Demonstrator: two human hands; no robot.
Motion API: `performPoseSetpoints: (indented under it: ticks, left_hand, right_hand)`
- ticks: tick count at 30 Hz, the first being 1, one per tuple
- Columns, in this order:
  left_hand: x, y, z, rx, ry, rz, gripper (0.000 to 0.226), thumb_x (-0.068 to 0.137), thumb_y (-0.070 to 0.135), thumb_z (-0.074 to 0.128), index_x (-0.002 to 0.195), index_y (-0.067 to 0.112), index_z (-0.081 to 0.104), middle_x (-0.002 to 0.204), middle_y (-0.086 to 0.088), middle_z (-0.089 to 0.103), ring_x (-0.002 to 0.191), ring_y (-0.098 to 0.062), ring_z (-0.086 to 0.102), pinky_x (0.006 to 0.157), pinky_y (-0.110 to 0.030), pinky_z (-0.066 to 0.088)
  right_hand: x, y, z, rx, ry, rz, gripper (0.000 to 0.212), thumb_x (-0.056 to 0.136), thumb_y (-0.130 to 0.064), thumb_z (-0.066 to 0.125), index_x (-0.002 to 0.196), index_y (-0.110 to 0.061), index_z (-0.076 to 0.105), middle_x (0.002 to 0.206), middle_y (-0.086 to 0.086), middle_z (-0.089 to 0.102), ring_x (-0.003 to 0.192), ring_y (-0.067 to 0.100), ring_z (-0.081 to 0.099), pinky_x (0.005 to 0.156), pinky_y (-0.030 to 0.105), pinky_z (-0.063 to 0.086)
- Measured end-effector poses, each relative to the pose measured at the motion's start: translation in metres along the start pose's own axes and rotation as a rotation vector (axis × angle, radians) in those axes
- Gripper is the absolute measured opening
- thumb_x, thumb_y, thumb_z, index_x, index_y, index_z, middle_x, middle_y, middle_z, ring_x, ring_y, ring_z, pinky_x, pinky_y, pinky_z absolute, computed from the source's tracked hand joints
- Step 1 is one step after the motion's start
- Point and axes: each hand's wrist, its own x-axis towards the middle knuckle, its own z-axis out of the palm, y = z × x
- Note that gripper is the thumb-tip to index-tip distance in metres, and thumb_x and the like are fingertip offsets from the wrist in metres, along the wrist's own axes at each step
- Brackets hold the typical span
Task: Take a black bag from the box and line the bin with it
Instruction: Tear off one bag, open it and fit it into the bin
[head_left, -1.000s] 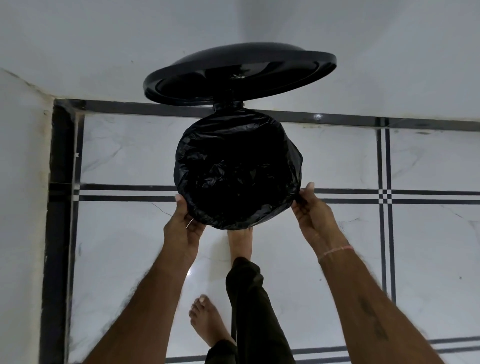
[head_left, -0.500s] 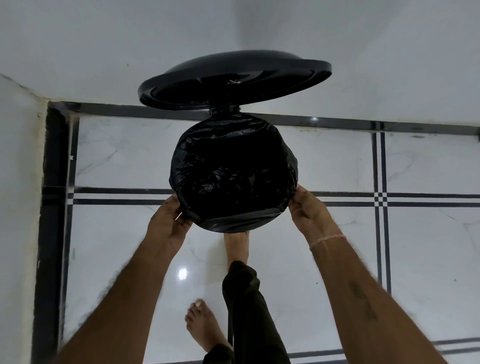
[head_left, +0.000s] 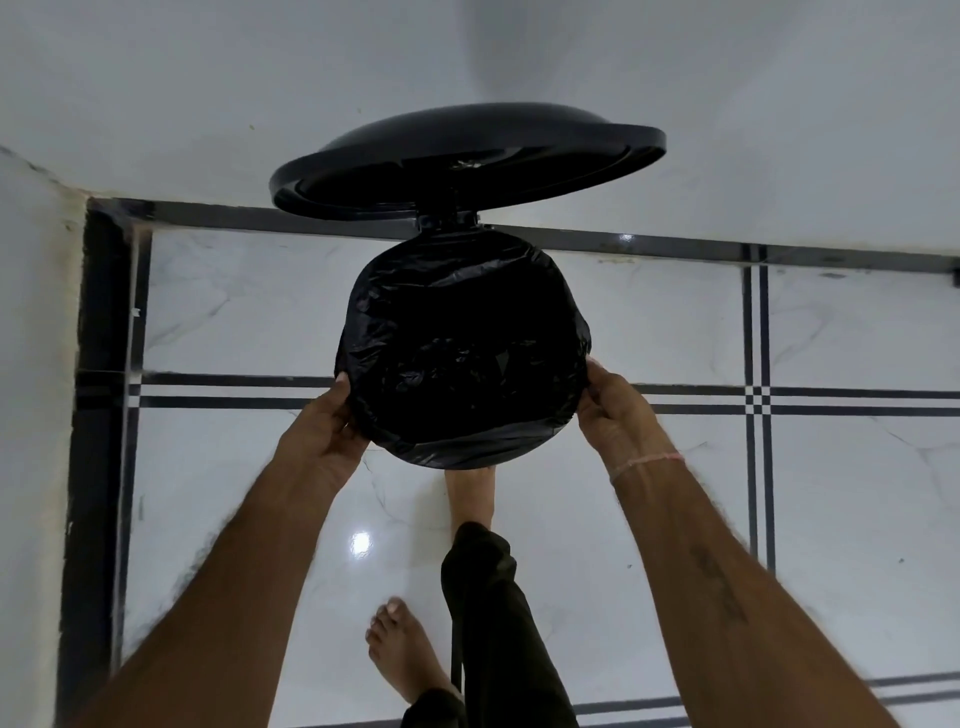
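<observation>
Bag (head_left: 462, 358) over bin rim — between left hand (head_left: 322, 426), right hand (head_left: 615, 410)

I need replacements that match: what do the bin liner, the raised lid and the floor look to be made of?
Crinkled black bin liner: thin plastic film, going by its wrinkles and soft sheen. Round black raised lid: probably moulded hard plastic, smooth and semi-glossy. White veined floor: polished marble or marble-look tile, mirroring a light, with black inlay lines.
</observation>
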Motion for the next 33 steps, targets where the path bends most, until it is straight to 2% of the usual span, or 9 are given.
performPoseSetpoints:
  ticks: [3, 7, 9, 13, 17, 19, 22, 29, 33]
  left_hand:
    - [-0.001, -0.001, 0.001, -0.013, 0.026, 0.0, 0.034, 0.097, 0.009, 0.065, 0.068, 0.012, 0.084, 0.084, -0.004, 0.081, 0.075, -0.015, 0.079, 0.079, -0.032, 0.064]
    - [-0.003, -0.009, 0.001, 0.038, 0.162, 0.107, 0.016, 0.092, 0.007, 0.073, 0.108, 0.007, 0.075, 0.105, -0.008, 0.077, 0.088, -0.017, 0.075, 0.076, -0.029, 0.064]
    - [-0.007, -0.013, 0.002, 0.124, 0.225, 0.227, 0.003, 0.094, 0.008, 0.071, 0.095, 0.011, 0.073, 0.096, -0.005, 0.075, 0.087, -0.017, 0.073, 0.071, -0.025, 0.062]
    - [-0.016, -0.016, 0.02, 0.294, 0.252, 0.359, 0.024, 0.1, 0.029, 0.066, 0.081, 0.014, 0.067, 0.085, -0.001, 0.07, 0.079, -0.012, 0.069, 0.075, -0.028, 0.062]
    - [-0.006, -0.006, 0.022, 0.195, 0.224, 0.117, 0.028, 0.1, 0.037, 0.063, 0.111, 0.011, 0.068, 0.108, -0.004, 0.072, 0.099, -0.019, 0.07, 0.088, -0.044, 0.061]
    - [-0.001, -0.002, 0.013, 0.053, 0.135, -0.017, 0.036, 0.099, 0.034, 0.064, 0.124, 0.009, 0.066, 0.117, -0.008, 0.074, 0.106, -0.025, 0.071, 0.086, -0.048, 0.063]
    - [0.004, -0.002, 0.001, 0.01, 0.078, -0.05, 0.026, 0.098, 0.025, 0.067, 0.117, 0.007, 0.069, 0.109, -0.007, 0.075, 0.101, -0.023, 0.073, 0.064, -0.039, 0.066]
    - [0.002, -0.003, 0.006, 0.023, 0.073, -0.068, 0.007, 0.092, 0.01, 0.071, 0.099, 0.01, 0.074, 0.087, -0.003, 0.078, 0.091, -0.023, 0.074, 0.072, -0.043, 0.066]
    - [-0.001, -0.007, 0.005, -0.007, 0.065, -0.033, 0.014, 0.097, 0.017, 0.067, 0.106, 0.008, 0.073, 0.099, -0.007, 0.079, 0.098, -0.022, 0.075, 0.074, -0.039, 0.066]
  right_hand:
    - [0.003, 0.004, -0.001, -0.035, 0.023, -0.045, 0.016, 0.102, 0.0, 0.058, 0.09, -0.001, 0.069, 0.068, 0.005, 0.074, 0.055, 0.01, 0.072, 0.054, 0.019, 0.059]
    - [0.0, 0.009, -0.003, -0.137, 0.078, -0.142, 0.004, 0.097, -0.004, 0.069, 0.097, -0.002, 0.073, 0.087, 0.008, 0.076, 0.079, 0.019, 0.073, 0.059, 0.021, 0.06]
    - [-0.005, 0.007, -0.002, -0.232, 0.132, -0.226, 0.012, 0.097, -0.006, 0.071, 0.085, -0.009, 0.07, 0.081, 0.004, 0.072, 0.071, 0.016, 0.068, 0.053, 0.02, 0.056]
    - [-0.017, 0.002, 0.003, -0.386, 0.112, -0.262, 0.026, 0.101, -0.027, 0.068, 0.082, -0.009, 0.068, 0.077, 0.002, 0.066, 0.07, 0.016, 0.062, 0.063, 0.025, 0.057]
    - [-0.015, -0.006, 0.01, -0.456, 0.09, -0.145, 0.048, 0.098, -0.042, 0.068, 0.105, 0.006, 0.069, 0.094, 0.011, 0.067, 0.084, 0.024, 0.063, 0.091, 0.044, 0.059]
    - [-0.015, -0.012, 0.012, -0.366, 0.047, -0.037, 0.043, 0.098, -0.035, 0.071, 0.116, 0.003, 0.069, 0.108, 0.012, 0.075, 0.091, 0.024, 0.072, 0.087, 0.039, 0.063]
    - [-0.018, -0.015, 0.011, -0.237, -0.006, 0.071, 0.039, 0.097, -0.031, 0.071, 0.12, 0.0, 0.069, 0.103, 0.01, 0.078, 0.087, 0.019, 0.075, 0.066, 0.028, 0.064]
    - [-0.015, -0.012, 0.008, -0.437, -0.016, 0.114, 0.055, 0.096, -0.058, 0.062, 0.123, -0.01, 0.068, 0.118, 0.008, 0.075, 0.105, 0.027, 0.071, 0.073, 0.039, 0.06]
    - [-0.015, -0.012, 0.004, -0.383, -0.097, 0.119, 0.056, 0.099, -0.056, 0.057, 0.128, -0.009, 0.069, 0.122, 0.011, 0.077, 0.107, 0.026, 0.074, 0.07, 0.036, 0.064]
